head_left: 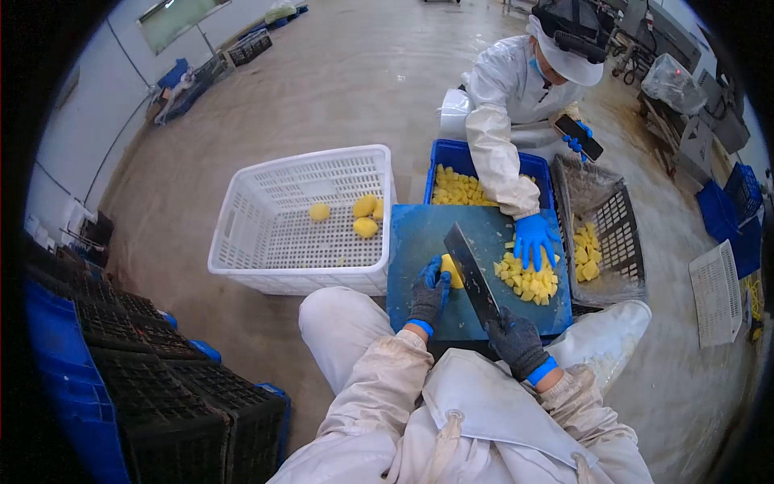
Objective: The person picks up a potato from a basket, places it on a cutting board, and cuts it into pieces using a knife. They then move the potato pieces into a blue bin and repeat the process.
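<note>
My left hand (430, 294), in a grey and blue glove, is closed on a peeled yellow potato (452, 273) on the blue cutting board (415, 234). In my right hand (516, 342), gloved in grey, is the handle of a cleaver (472, 274). Its broad blade slants up and left, right beside the potato; whether it touches is hard to tell. Diced potato (528, 284) lies heaped on the board's right side, and a co-worker's blue-gloved hand (535, 240) rests on that heap.
Left of the board, a white basket (302, 278) holds several whole potatoes (365, 227). Behind it is a blue crate (492, 150) of potato cubes; a dark lined crate (625, 234) with potato pieces stands right. The co-worker (516, 89) leans over, holding a phone (579, 137). Black crates (161, 395) stand lower left.
</note>
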